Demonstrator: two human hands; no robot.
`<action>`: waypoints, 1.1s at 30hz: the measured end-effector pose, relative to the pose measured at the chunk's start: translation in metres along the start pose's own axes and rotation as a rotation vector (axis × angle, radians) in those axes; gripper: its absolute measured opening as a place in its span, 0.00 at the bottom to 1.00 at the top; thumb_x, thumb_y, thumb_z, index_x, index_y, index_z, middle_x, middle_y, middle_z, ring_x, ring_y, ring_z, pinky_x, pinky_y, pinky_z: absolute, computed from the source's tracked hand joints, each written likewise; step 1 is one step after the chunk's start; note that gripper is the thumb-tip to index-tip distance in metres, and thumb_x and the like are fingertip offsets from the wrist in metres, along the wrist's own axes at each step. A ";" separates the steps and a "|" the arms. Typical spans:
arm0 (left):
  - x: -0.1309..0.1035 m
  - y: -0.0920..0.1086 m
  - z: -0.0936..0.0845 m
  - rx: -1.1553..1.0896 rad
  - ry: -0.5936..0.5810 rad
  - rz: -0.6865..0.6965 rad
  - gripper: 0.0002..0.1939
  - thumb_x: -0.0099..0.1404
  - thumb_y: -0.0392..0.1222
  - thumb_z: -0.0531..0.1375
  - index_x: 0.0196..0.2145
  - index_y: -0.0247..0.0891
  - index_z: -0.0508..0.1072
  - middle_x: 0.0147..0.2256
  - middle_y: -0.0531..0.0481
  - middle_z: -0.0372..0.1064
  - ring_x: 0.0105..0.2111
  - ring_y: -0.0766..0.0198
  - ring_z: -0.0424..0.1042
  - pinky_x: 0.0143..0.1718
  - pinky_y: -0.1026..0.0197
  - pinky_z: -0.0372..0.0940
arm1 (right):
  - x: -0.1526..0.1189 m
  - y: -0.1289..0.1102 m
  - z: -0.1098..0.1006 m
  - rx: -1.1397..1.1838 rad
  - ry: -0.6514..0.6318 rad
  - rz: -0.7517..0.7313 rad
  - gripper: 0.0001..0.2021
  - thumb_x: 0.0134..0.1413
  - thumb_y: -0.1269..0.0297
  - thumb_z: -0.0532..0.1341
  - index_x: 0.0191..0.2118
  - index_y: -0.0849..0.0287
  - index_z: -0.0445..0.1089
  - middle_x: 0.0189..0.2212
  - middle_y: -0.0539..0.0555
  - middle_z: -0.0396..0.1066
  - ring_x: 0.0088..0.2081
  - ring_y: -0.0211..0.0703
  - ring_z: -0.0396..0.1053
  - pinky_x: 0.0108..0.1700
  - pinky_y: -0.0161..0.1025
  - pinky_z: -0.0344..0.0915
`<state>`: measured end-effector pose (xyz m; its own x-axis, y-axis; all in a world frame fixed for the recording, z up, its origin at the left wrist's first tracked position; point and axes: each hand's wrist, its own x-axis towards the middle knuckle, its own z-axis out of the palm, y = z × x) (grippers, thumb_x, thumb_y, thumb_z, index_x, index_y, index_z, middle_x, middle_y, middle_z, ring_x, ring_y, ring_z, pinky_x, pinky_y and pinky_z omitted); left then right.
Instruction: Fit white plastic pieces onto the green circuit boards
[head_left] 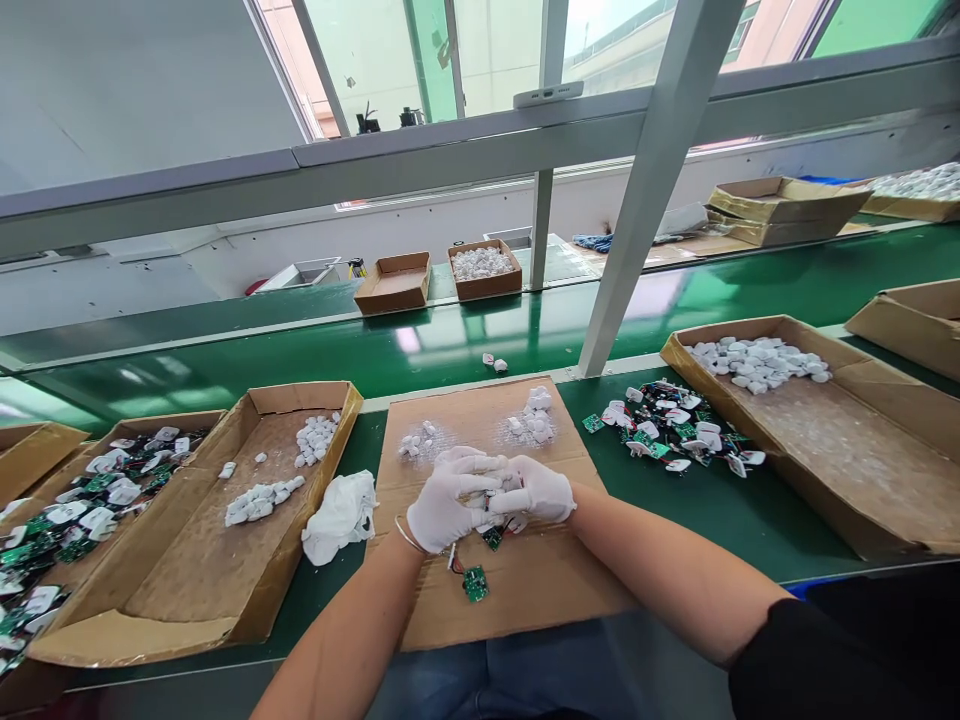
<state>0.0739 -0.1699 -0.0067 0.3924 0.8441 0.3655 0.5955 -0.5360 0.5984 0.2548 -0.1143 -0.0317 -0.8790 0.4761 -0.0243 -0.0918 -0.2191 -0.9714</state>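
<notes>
My left hand (451, 500) and my right hand (536, 490), both in white gloves, meet above a flat cardboard sheet (555, 590). Their fingers are closed together, hiding most of what is between them. Below my left hand, a small green circuit board (475, 583) hangs by red and dark wires. A second green circuit board (492, 537) shows under the fingers, close to my right hand, with a bit of wire beside it. Just beyond the hands lie two small heaps of white pieces, a left heap (420, 442) and a right heap (531, 425), with white powder around them.
On the left, a cardboard tray (187, 560) holds white pieces, beside another full of wired boards (97, 500). A crumpled white cloth (341, 515) lies near the sheet. At right are a pile of wired boards (679, 425) and a large tray (847, 480). A slanted metal post (637, 200) rises ahead.
</notes>
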 end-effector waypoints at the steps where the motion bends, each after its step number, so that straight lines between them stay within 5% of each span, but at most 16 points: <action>1: 0.000 -0.001 0.001 0.010 -0.004 -0.007 0.19 0.51 0.47 0.70 0.43 0.52 0.79 0.49 0.51 0.74 0.48 0.48 0.70 0.54 0.47 0.64 | 0.001 0.000 0.001 -0.015 0.013 0.004 0.14 0.43 0.61 0.67 0.34 0.67 0.75 0.32 0.57 0.74 0.31 0.42 0.70 0.30 0.37 0.66; 7: -0.001 -0.007 0.003 0.025 -0.002 0.020 0.14 0.54 0.46 0.68 0.40 0.53 0.80 0.48 0.52 0.74 0.48 0.50 0.69 0.53 0.49 0.63 | 0.002 0.001 0.003 -0.035 0.063 0.016 0.12 0.42 0.62 0.68 0.32 0.66 0.75 0.31 0.56 0.74 0.31 0.42 0.71 0.30 0.37 0.67; 14: 0.003 -0.005 -0.002 -0.129 -0.054 0.037 0.14 0.54 0.48 0.68 0.39 0.46 0.81 0.47 0.45 0.75 0.45 0.52 0.70 0.48 0.51 0.66 | -0.002 -0.003 0.004 0.181 -0.017 0.036 0.14 0.38 0.65 0.70 0.33 0.69 0.76 0.33 0.58 0.75 0.35 0.46 0.72 0.35 0.39 0.67; 21: 0.006 -0.006 0.000 -0.076 -0.079 0.052 0.14 0.56 0.49 0.66 0.40 0.45 0.80 0.45 0.42 0.75 0.42 0.53 0.69 0.48 0.50 0.66 | 0.002 -0.005 0.006 0.122 0.082 0.106 0.08 0.35 0.69 0.68 0.27 0.67 0.73 0.25 0.54 0.73 0.26 0.40 0.68 0.27 0.35 0.63; 27: 0.005 -0.012 -0.001 -0.212 -0.124 0.022 0.20 0.54 0.55 0.67 0.39 0.40 0.81 0.46 0.37 0.75 0.43 0.52 0.69 0.45 0.50 0.67 | 0.000 -0.005 0.005 0.220 -0.027 0.068 0.13 0.37 0.63 0.70 0.29 0.68 0.75 0.29 0.57 0.74 0.27 0.39 0.69 0.25 0.32 0.61; 33: 0.004 -0.016 0.004 -0.173 -0.115 0.091 0.19 0.52 0.52 0.69 0.41 0.44 0.81 0.47 0.41 0.75 0.44 0.51 0.69 0.49 0.49 0.65 | 0.008 0.004 0.000 0.249 0.024 0.109 0.10 0.33 0.66 0.68 0.25 0.68 0.75 0.25 0.57 0.74 0.28 0.43 0.71 0.28 0.36 0.66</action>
<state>0.0691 -0.1579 -0.0171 0.5221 0.7794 0.3463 0.4287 -0.5909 0.6834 0.2476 -0.1111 -0.0362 -0.8791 0.4576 -0.1336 -0.1124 -0.4714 -0.8747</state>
